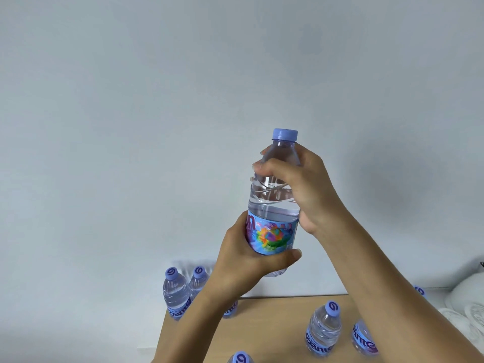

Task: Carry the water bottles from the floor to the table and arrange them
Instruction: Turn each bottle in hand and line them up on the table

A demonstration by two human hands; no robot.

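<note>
I hold a clear water bottle [275,203] with a lilac cap and a colourful blue label upright in the air, above the wooden table [275,323]. My left hand [246,260] grips its lower body around the label. My right hand [301,184] wraps the shoulder just under the cap. Several more bottles stand on the table: two at the back left [176,292], one partly behind my left arm [230,310], one at the right [324,328], another behind my right forearm [362,336], and a cap at the bottom edge [240,358].
A plain pale wall fills the background. White objects [468,305] sit on a surface at the right, with another bottle cap [420,290] beside them. The table's left edge [163,323] drops off to a white area.
</note>
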